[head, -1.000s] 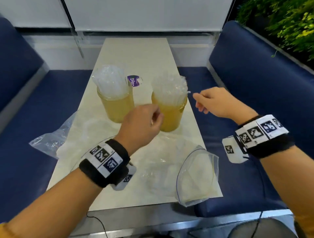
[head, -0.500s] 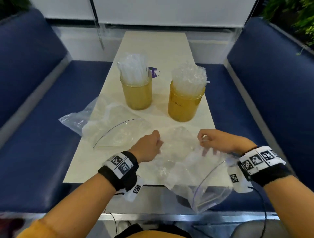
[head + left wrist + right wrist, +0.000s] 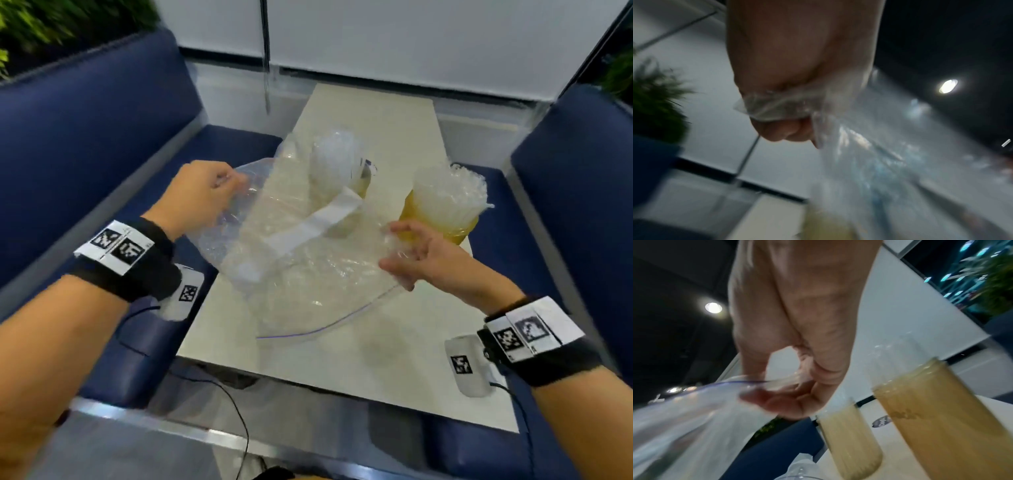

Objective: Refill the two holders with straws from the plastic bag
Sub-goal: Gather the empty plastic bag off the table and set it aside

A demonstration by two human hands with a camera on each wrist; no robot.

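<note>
A clear plastic bag (image 3: 301,260) hangs lifted over the cream table (image 3: 376,116), stretched between both hands. My left hand (image 3: 226,181) grips its left corner in a fist, seen close in the left wrist view, where crumpled bag plastic (image 3: 777,110) sits in the left hand (image 3: 789,123). My right hand (image 3: 399,246) pinches the bag's right edge between thumb and fingers (image 3: 764,399). Two amber holders stand behind it, both packed with clear straws: the right holder (image 3: 442,219) in the open, the left holder (image 3: 342,171) seen through the bag. Both holders (image 3: 851,438) (image 3: 941,418) show in the right wrist view.
Dark blue benches (image 3: 85,144) (image 3: 575,178) flank the narrow table. A white wall and a glass partition (image 3: 265,68) close the far end. Plants (image 3: 51,20) stand behind the left bench. A black cable (image 3: 236,411) hangs below the table's near edge.
Both hands have taken the bag from the table's front edge and lifted it up and apart in front of the holders. The left hand has moved left and farther away.
</note>
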